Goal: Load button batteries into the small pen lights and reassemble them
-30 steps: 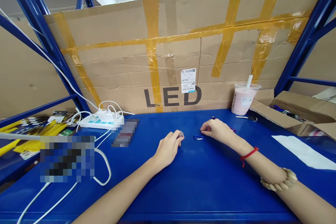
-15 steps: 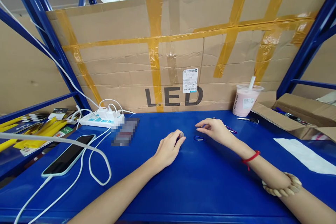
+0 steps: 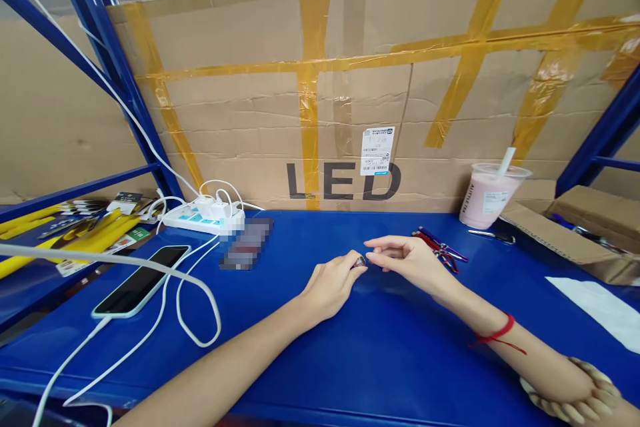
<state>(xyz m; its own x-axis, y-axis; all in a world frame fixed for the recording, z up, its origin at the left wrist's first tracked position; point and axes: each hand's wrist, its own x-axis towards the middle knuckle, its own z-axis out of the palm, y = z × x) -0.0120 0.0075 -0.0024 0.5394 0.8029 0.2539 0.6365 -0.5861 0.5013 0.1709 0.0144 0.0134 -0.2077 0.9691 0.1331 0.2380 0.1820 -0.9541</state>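
My left hand (image 3: 333, 283) is closed above the blue tabletop (image 3: 400, 360), pinching a small shiny metallic piece (image 3: 360, 261) that shows between thumb and forefinger. Too little of it is visible to name its kind. Close by on the right, my right hand (image 3: 407, 263) points its fingertips at that piece, forefinger and thumb apart. Nothing shows between them. Behind the right hand lie several slim red and purple-blue items (image 3: 440, 247), perhaps carabiners or pens, partly covered by it. The blue carabiner seen earlier is out of sight.
A pink drink cup (image 3: 493, 197) with a straw stands at the back right, near a black-and-silver key-like item (image 3: 493, 236). An open cardboard box (image 3: 537, 223) and white paper (image 3: 595, 310) are at right. A phone (image 3: 143, 280), cables and a power strip (image 3: 200, 217) occupy the left.
My right hand has come nearer to the left hand's fingertips. The blue carabiner below it is no longer visible, and more of the red items shows. The camera view has shifted slightly.
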